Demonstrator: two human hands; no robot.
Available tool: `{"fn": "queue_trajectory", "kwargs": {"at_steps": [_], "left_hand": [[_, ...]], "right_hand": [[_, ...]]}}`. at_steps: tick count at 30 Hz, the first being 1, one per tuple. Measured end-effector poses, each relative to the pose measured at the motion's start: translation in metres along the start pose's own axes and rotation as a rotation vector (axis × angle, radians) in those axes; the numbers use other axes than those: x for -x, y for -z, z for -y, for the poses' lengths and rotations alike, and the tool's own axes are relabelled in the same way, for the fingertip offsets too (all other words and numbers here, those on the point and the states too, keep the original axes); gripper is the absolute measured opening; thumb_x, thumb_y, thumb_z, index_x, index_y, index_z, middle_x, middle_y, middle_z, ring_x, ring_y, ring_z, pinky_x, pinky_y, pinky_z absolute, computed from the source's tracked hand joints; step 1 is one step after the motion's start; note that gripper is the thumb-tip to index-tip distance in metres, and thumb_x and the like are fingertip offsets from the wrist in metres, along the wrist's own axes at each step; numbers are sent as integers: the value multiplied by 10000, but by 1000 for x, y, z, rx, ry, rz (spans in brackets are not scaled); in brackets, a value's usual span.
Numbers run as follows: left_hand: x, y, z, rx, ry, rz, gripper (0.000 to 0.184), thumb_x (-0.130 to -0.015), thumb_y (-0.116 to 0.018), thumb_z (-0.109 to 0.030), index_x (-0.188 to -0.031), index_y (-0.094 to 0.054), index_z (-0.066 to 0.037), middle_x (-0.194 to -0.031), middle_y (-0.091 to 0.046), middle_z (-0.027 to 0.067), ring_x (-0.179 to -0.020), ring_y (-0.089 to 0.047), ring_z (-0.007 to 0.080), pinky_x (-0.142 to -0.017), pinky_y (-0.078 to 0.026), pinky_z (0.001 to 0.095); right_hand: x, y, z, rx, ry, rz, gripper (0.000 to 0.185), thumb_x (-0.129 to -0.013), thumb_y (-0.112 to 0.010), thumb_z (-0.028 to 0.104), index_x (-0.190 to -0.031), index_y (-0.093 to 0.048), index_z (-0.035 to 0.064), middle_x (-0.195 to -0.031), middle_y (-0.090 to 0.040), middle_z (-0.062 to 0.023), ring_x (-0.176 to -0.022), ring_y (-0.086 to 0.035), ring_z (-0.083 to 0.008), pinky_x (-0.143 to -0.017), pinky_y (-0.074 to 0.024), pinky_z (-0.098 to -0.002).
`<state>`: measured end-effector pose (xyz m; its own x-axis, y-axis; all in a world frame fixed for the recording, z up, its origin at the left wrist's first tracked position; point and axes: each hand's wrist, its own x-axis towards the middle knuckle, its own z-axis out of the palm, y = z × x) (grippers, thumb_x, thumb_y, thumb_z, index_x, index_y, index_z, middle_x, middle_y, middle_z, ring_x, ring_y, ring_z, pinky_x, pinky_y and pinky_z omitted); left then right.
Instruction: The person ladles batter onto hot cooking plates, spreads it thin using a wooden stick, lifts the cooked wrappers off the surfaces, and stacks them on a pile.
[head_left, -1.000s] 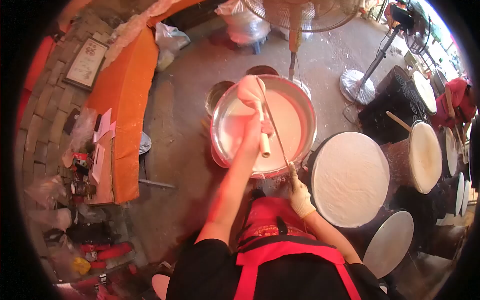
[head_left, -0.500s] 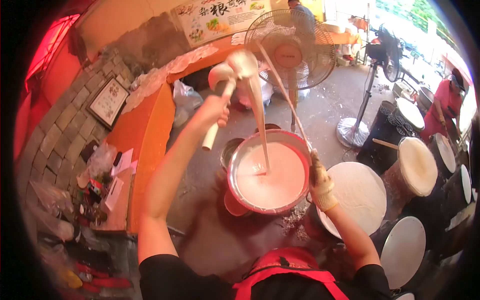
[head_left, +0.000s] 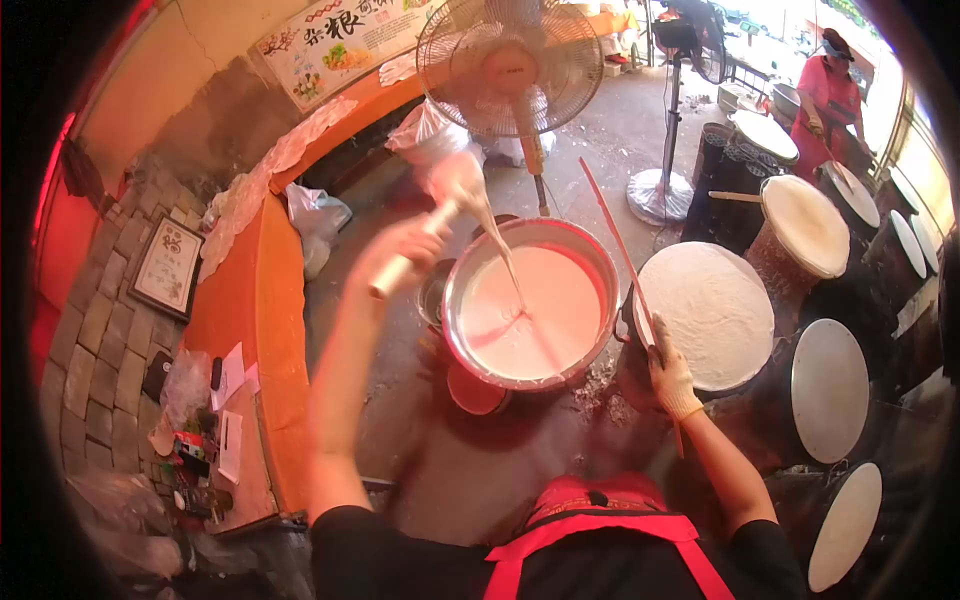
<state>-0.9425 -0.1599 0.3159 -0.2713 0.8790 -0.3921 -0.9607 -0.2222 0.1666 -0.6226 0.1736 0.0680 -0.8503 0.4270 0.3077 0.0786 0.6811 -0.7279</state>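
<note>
My left hand point(head_left: 415, 245) is closed around the pale handle of a ladle point(head_left: 458, 182), which is raised and blurred by motion. From the ladle a thin stream of batter point(head_left: 540, 315) falls into the large metal bowl point(head_left: 452, 335) below. My right hand point(head_left: 672, 380), in a pale work glove, grips a long thin stick point(head_left: 612, 220) that slants up and to the left, right of the bowl. Just beyond that hand lies a round griddle point(head_left: 715, 310) covered with a whitish layer of batter.
More round griddles point(head_left: 830, 390) on dark drums line the right side. A pedestal fan point(head_left: 510, 68) stands ahead, another fan point(head_left: 678, 120) behind it. An orange-edged counter point(head_left: 280, 340) runs along the left. A co-worker in red point(head_left: 830, 100) stands at the far right.
The view has shifted, with the fans now further left and the co-worker more visible. The ladle is lower. My gloved hand and the stick have moved rightward, beside the coated griddle.
</note>
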Motion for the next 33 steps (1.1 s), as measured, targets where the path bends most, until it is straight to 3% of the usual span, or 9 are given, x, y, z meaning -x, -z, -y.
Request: {"fn": "queue_trajectory", "kwargs": {"at_steps": [4, 5, 9, 11, 13, 18, 19, 23, 33], "left_hand": [[84, -155, -44, -298, -72, 165, 368, -1027, -378, -132, -1323, -332, 82, -808, -438, 32, -601, -455, 78, -521, -472, 229], [96, -180, -53, -643, -368, 177, 394, -1042, -338, -119, -1377, -283, 80, -822, -428, 32, -589, -439, 71, -501, -452, 212], [114, -244, -86, -727, -385, 94, 390, -1060, -331, -180, -1353, -311, 76, -771, -435, 27, -537, -432, 67, -423, -391, 198], [87, -216, -143, -1332, -625, -330, 411, -1054, -380, -223, -1339, -346, 71, -777, -454, 24, -522, -431, 61, -416, -378, 180], [41, -151, -146, -835, -360, -81, 331, -1012, -512, -204, -1152, -436, 85, -722, -475, -2, -524, -454, 40, -401, -377, 161], [-50, -23, -76, -367, -142, -223, 279, -1023, -469, -233, -1059, -432, 41, -647, -462, -14, -480, -459, 47, -398, -394, 177], [-64, 0, -67, -264, -29, -195, 292, -1031, -454, -239, -1075, -432, 48, -651, -466, -11, -479, -457, 53, -405, -395, 184], [-99, 12, 26, -315, 55, -233, 281, -1037, -447, -251, -1064, -427, 27, -677, -460, -5, -465, -428, 46, -381, -366, 180], [-189, -133, 337, 101, 705, 16, 459, -1075, -269, -303, -1254, -348, 113, -704, -390, 76, -500, -416, 139, -396, -379, 263]], "right_hand": [[4, 15, 8, -73, -199, 71, 632, -944, -504, 113, -1526, -272, 197, -1392, -481, -237, -1179, -511, -462, -940, -437, -488], [3, 16, 9, -53, -274, 95, 634, -943, -507, 116, -1526, -271, 193, -1389, -483, -239, -1183, -504, -468, -939, -434, -496], [15, -10, -28, -75, -105, -131, 596, -937, -501, 81, -1504, -344, 180, -1178, -628, -234, -821, -655, -324, -742, -511, -404], [36, -31, -65, -89, -153, -126, 589, -937, -504, 65, -1498, -367, 180, -912, -637, -144, -622, -533, -173, -610, -479, -324], [60, -42, -81, -205, -283, -72, 600, -942, -516, 60, -1505, -358, 197, -776, -549, -53, -580, -461, -114, -562, -455, -290], [129, -18, -109, -205, -428, -79, 632, -939, -523, 17, -1507, -364, 245, -779, -533, 13, -604, -455, -78, -566, -445, -250], [136, 10, -87, -247, -579, -21, 597, -942, -554, 95, -1494, -368, 226, -1277, -588, -243, -1108, -638, -322, -867, -498, -361], [186, 78, -83, -322, -507, -213, 596, -959, -519, 54, -1508, -363, 224, -991, -642, -29, -622, -469, -75, -584, -455, -246], [305, 289, -114, -830, -768, -445, 459, -1004, -466, 444, -1269, -576, 86, -649, -536, 3, -424, -390, -59, -374, -276, -223]]}}
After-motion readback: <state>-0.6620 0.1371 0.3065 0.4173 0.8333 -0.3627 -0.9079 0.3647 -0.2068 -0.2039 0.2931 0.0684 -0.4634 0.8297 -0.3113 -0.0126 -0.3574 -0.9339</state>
